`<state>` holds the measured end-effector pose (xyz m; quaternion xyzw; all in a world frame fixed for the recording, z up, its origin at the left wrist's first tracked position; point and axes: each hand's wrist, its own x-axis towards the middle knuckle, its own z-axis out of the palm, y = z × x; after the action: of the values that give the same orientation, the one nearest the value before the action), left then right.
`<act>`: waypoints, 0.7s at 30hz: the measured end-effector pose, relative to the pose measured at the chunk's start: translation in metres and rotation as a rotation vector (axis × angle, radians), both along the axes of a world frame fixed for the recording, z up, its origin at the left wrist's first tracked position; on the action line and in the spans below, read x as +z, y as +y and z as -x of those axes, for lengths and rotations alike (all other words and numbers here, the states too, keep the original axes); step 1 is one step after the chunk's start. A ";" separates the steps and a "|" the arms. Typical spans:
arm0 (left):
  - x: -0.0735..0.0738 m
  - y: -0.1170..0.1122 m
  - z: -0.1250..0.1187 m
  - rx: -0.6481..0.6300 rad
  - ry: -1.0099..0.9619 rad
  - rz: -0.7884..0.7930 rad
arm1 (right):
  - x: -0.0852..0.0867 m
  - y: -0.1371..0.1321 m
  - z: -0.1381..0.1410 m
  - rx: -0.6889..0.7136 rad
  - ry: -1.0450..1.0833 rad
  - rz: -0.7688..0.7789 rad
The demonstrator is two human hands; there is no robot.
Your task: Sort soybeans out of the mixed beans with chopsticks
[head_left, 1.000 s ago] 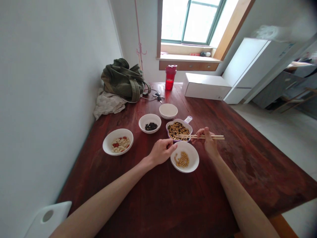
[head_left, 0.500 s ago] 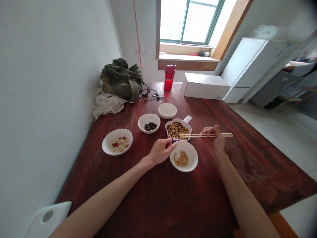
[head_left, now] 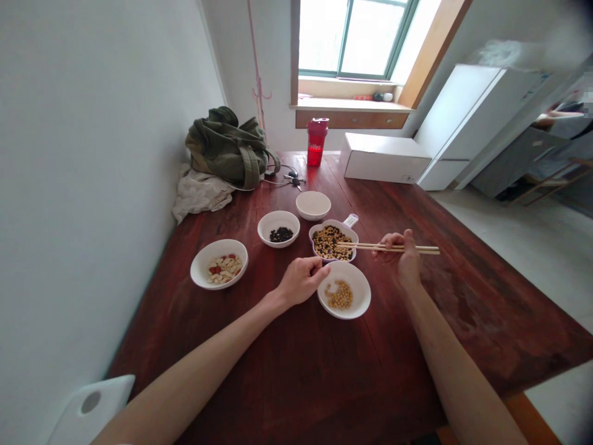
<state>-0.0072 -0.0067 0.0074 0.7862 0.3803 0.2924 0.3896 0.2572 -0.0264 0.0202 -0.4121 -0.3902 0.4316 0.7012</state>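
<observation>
My right hand [head_left: 398, 254] is shut on a pair of wooden chopsticks [head_left: 389, 248], whose tips reach the right rim of a purple-rimmed handled dish [head_left: 311, 237] of mixed soybeans and dark beans. Nothing shows between the tips. My left hand [head_left: 302, 281] rests loosely curled on the table, empty, next to a white bowl [head_left: 359, 279] holding some soybeans. Farther left stand a white bowl [head_left: 278, 240] of black beans and a white bowl [head_left: 217, 246] of pale slices with red pieces. Behind the dish is a white bowl [head_left: 314, 206] with no visible contents.
The bowls stand on a dark red wooden table [head_left: 296, 383], with a wall along its left side. At the back lie an olive bag [head_left: 227, 148], a pale cloth [head_left: 201, 196] and keys [head_left: 294, 180], beside a red bottle [head_left: 315, 141] and a white box [head_left: 384, 158].
My right hand has moved rightward, drawing the chopstick tips from over the dish's beans to its right rim. My left hand has stayed in place.
</observation>
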 end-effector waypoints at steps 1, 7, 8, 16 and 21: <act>0.000 0.000 0.000 0.002 0.003 0.001 | -0.004 0.001 0.002 -0.014 -0.013 0.007; -0.001 -0.001 0.000 0.005 0.013 -0.005 | -0.017 0.001 0.010 0.018 -0.144 0.056; 0.000 -0.001 0.000 0.004 0.012 -0.005 | -0.017 0.000 0.010 0.018 -0.155 0.056; 0.002 -0.001 0.000 0.010 0.000 0.018 | -0.019 0.000 0.011 0.018 -0.193 0.048; 0.002 -0.001 0.000 0.007 0.004 0.009 | -0.020 0.000 0.013 0.013 -0.214 0.069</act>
<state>-0.0077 -0.0081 0.0093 0.7839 0.3851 0.2904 0.3911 0.2444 -0.0265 -0.0001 -0.4772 -0.4503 0.4031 0.6379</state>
